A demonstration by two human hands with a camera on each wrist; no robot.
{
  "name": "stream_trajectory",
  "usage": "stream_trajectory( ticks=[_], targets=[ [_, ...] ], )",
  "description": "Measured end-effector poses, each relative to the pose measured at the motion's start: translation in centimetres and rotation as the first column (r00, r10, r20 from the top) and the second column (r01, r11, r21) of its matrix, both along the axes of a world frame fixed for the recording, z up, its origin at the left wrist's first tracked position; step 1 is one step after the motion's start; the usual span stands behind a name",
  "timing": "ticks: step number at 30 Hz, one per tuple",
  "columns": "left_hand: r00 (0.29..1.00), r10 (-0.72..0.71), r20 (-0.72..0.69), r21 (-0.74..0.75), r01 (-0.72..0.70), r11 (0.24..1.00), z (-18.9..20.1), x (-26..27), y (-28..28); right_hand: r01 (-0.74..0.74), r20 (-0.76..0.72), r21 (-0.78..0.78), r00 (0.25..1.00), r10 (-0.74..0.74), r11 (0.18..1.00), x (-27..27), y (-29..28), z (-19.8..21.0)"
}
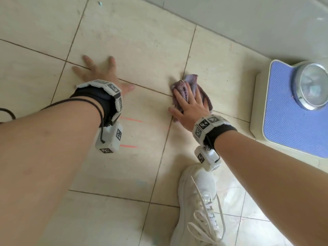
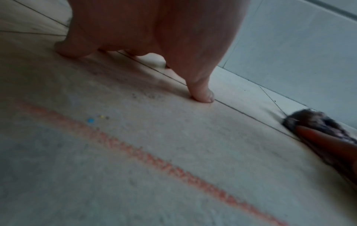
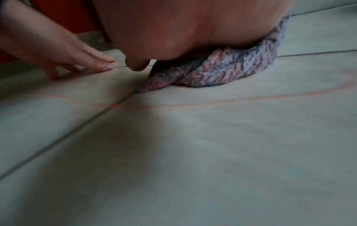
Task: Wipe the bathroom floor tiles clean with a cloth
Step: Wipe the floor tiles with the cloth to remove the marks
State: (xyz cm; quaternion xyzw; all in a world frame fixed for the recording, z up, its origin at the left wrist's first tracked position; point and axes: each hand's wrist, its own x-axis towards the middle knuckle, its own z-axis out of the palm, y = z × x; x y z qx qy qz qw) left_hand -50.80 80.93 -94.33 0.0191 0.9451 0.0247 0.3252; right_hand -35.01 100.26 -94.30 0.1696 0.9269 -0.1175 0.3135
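Observation:
A crumpled purple-grey cloth [image 1: 190,84] lies on the beige floor tiles [image 1: 142,43] where several grout lines cross. My right hand [image 1: 188,105] presses flat on it with straight fingers; cloth [image 3: 222,68] bulges out from under the palm in the right wrist view. My left hand [image 1: 101,71] is spread flat on the bare tile to the left, fingers splayed, holding nothing; its thumb [image 2: 203,94] touches the tile beside a grout line. Orange-red streaks [image 1: 131,119] mark the tile between the wrists, and a long streak [image 2: 154,156] shows close up.
A blue and cream bathroom scale [image 1: 291,107] stands at the right, close to the cloth. A grey wall [image 1: 248,18] runs along the far side. My white sneaker [image 1: 198,206] is planted below the right forearm. Small blue specks [image 2: 90,120] dot the tile.

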Motion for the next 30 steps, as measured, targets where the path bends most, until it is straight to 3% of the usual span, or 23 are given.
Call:
stream_trajectory(
  ticks=[3,7,10,15,20,25,30],
  targets=[
    [1.000,-0.007,-0.008,0.004,0.008,1.000,-0.1,0.1,0.2,0.125,0.014,0.043,0.992,-0.126,0.991,-1.0,2.8,0.1],
    [1.000,-0.020,-0.009,0.009,0.020,1.000,-0.2,-0.2,-0.1,0.267,-0.046,-0.001,0.963,-0.267,0.964,-6.0,1.1,-0.2],
    [1.000,-0.027,-0.012,0.016,0.027,1.000,-0.1,-0.4,-0.1,0.140,-0.049,-0.043,0.989,-0.142,0.989,-7.5,-2.3,-0.2],
    [0.999,-0.027,-0.019,0.026,0.028,0.999,0.2,-0.3,-0.2,-0.075,-0.032,-0.054,0.997,0.073,0.996,-3.0,-4.8,-0.3],
    [0.998,-0.062,-0.031,0.036,0.063,0.997,-0.3,-0.4,-0.6,0.019,0.035,0.009,0.999,-0.020,1.000,-0.6,-1.0,0.3],
    [0.987,-0.159,-0.015,0.013,0.160,0.987,-0.8,-0.9,-2.3,0.157,0.036,-0.016,0.987,-0.156,0.987,-2.7,-4.2,0.5],
    [0.970,-0.225,-0.091,-0.019,0.224,0.974,-2.0,-1.2,-7.3,0.025,-0.018,-0.043,1.000,-0.025,0.999,-5.3,-9.0,0.2]
  ],
)
